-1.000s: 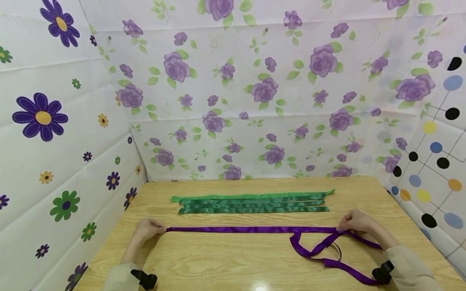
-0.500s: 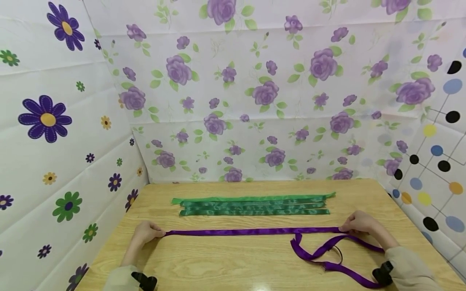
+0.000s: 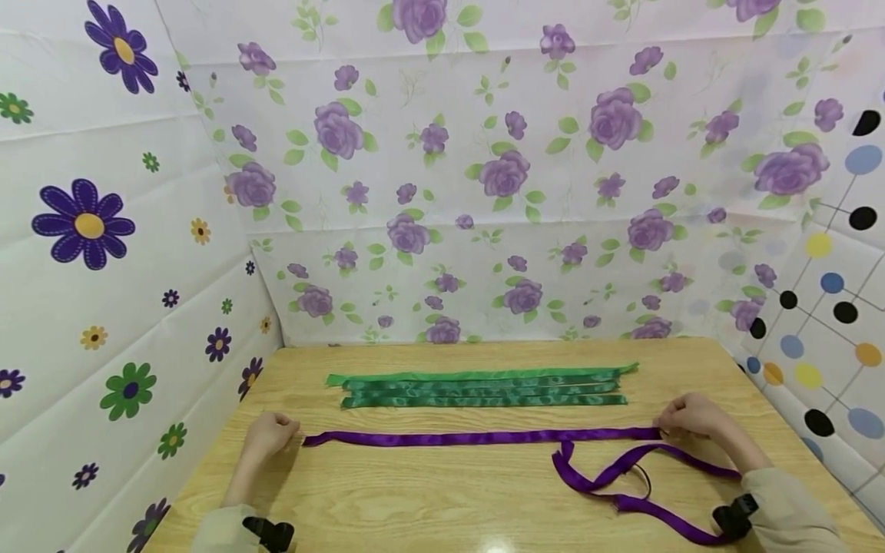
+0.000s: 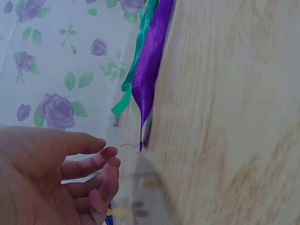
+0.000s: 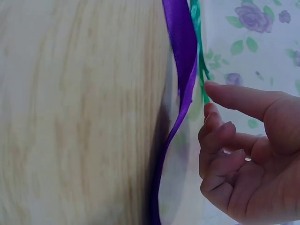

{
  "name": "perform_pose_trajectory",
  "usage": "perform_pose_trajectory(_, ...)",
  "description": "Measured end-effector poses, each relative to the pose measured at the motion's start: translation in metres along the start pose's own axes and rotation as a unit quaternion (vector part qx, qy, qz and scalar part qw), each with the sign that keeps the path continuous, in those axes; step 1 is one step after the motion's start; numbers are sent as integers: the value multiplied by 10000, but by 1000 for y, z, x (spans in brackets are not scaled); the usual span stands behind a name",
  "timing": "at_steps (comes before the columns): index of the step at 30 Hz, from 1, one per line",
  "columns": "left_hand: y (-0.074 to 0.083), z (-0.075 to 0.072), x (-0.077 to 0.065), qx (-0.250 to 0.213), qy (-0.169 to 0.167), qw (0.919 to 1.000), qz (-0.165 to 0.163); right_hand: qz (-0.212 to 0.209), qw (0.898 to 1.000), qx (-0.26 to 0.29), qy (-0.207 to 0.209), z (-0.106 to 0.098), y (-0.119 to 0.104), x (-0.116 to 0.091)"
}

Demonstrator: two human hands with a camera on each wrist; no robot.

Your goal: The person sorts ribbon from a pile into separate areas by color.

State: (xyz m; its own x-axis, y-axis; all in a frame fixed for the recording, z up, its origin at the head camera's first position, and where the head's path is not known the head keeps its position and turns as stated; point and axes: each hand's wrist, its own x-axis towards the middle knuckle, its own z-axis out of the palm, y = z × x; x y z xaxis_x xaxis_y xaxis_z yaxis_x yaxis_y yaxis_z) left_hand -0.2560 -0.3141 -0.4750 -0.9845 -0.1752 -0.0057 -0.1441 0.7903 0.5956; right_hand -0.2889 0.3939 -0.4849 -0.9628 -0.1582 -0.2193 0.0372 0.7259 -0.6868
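Observation:
A purple ribbon lies stretched across the table in front of several green ribbons laid side by side. Just off its left end is my left hand; in the left wrist view the loosely bent fingers hold nothing, and a gap parts them from the frayed tip. My right hand hovers by the strip's right end, and the right wrist view shows thumb and fingers apart, with no ribbon between them. More purple ribbon lies in loose loops below the right hand.
A thin dark ring lies among the loops. The wooden table meets a floral sheet at the back, with patterned sheets at both sides. Black wrist cameras sit on both sleeves.
Both hands have let go of the purple ribbon's ends. The left hand has drawn back a little to the left, the right hand a little to the right. The ribbon stays stretched out.

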Motion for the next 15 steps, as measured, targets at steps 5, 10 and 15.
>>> perform_pose_trajectory(5,10,-1,-2,16,-34,10000,19,-76,9999,92,-70,1,-7,-3)
perform_pose_trajectory(10,19,1,-6,-71,-22,9998,171,-62,9999,107,-11,1,-16,-6)
perform_pose_trajectory(15,27,0,-11,-143,-35,9995,286,-295,9996,2,-8,-1,-25,-10)
